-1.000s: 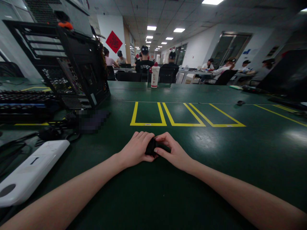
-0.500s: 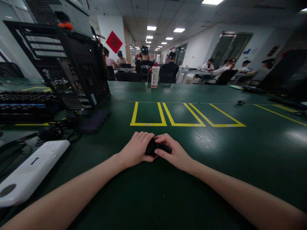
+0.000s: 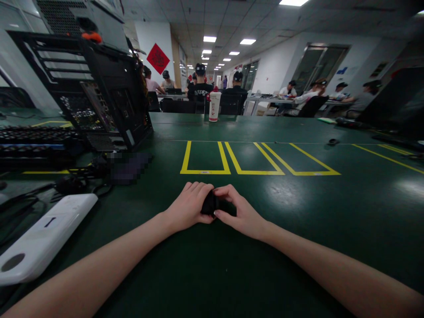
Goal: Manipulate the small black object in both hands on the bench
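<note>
A small black object (image 3: 208, 205), its kind too dark and too covered to make out, is held between my hands just above or on the green table (image 3: 205, 274). My left hand (image 3: 190, 204) wraps around it from the left, fingers over the far side and thumb along the near side. From the right, my right hand (image 3: 241, 213) curls its thumb and forefinger against the object's right end. A dark gap shows inside the curve of the right fingers.
Yellow tape outlines (image 3: 256, 173) lie beyond my hands. On the left are an open computer case (image 3: 114, 104), cables and a white elongated device (image 3: 49, 234). A white cup (image 3: 214, 107) stands at the far edge. Several people sit at tables behind it.
My left hand keeps its hold. The right thumb and fingertips have shifted very slightly at the black object's right end, where a little more of it shows.
</note>
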Demonstrator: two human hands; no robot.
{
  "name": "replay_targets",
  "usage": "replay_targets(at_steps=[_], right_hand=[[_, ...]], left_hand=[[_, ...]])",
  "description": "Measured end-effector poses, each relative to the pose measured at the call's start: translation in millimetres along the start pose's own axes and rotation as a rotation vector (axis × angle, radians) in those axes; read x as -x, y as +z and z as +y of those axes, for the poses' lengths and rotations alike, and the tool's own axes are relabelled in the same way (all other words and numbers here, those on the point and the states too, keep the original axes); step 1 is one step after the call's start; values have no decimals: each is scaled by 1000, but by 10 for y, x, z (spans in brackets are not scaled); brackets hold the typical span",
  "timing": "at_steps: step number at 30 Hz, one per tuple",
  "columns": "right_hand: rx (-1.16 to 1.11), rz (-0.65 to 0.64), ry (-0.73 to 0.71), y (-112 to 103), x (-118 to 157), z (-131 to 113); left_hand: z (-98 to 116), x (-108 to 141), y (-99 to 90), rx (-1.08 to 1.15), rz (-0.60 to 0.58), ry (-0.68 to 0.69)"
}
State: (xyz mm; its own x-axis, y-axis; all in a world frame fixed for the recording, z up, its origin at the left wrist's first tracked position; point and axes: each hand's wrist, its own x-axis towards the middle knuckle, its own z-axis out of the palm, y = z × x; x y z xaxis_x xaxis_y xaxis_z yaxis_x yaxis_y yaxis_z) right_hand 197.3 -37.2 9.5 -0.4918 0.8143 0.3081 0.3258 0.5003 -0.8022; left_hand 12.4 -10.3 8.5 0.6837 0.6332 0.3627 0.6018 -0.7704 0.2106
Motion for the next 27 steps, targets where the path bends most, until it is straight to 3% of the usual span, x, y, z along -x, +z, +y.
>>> replay_targets(at_steps=[5, 11, 16, 24, 27], right_hand=[[-77, 41, 3, 16, 1, 36], [-314, 162, 165, -55, -22, 142], [-407, -10, 233, -55, -64, 102], [-358, -75, 348, -70, -215, 79], [-330, -48, 331, -45, -176, 70]], left_hand=[[16, -4, -32, 5, -16, 9], [-5, -17, 13, -12, 13, 4], [-20, -11, 48, -19, 25, 8], [14, -2, 10, -38, 5, 54], [20, 6, -9, -52, -3, 60]])
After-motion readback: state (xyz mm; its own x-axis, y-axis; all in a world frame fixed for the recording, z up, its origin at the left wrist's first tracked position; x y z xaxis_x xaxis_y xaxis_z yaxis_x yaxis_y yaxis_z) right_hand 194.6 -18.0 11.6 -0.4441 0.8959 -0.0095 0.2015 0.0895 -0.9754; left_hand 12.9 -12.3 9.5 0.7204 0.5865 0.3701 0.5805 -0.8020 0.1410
